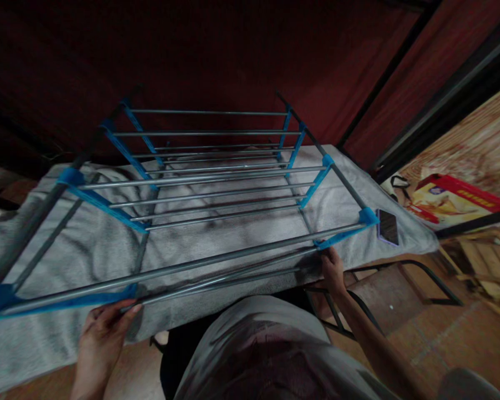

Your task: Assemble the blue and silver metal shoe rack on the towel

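While most of the rack (216,183) looks assembled, both hands pinch the near bottom rod (216,278) lower centre: left hand (102,333), right hand (332,271).

A: Dim overall; the red wall (216,50) behind sinks nearly to black, with little detail in it.
B: Brightest spot is the grey towel (233,233) at the centre, lit from above, with soft dark shadows of the rack rails (216,194) across it.
A: Right edge is lighter. Strong wide-angle bending at the borders, and the near corners look smeared and soft
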`<state>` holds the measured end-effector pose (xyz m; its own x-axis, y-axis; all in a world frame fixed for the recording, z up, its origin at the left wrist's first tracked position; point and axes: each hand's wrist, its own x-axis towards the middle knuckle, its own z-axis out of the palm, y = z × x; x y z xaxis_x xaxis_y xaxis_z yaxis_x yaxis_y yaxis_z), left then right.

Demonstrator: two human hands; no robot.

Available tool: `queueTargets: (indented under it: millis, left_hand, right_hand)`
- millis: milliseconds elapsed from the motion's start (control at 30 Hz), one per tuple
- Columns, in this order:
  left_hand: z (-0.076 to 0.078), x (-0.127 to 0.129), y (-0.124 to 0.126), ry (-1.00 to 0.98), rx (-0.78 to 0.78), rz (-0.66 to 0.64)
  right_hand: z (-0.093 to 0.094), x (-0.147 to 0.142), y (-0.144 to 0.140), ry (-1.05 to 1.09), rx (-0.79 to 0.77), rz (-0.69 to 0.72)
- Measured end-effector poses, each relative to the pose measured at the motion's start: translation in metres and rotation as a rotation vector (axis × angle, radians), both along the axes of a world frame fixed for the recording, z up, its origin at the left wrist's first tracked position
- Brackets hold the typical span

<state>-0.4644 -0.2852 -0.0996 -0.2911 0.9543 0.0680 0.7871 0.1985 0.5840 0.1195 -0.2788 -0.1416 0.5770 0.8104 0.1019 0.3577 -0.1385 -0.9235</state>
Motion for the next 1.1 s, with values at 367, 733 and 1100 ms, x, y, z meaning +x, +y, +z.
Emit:
queueTargets:
  millis: [367, 733, 1100]
  left_hand:
    - [-0.008, -0.004, 0.004, -0.008, 0.086, -0.03]
    - [-0.007, 0.006, 0.005, 0.03, 0.175, -0.038]
    - [-0.005, 0.032, -0.008, -0.495, 0.291, 0.182]
  right_hand:
    - [0.01, -0.006, 0.0, -0.047, -0.001, 0.019]
    - [0.016, -0.008, 0.003, -0.061, -0.02, -0.009]
    - [0.012, -0.011, -0.033, -0.28, 0.074, 0.112]
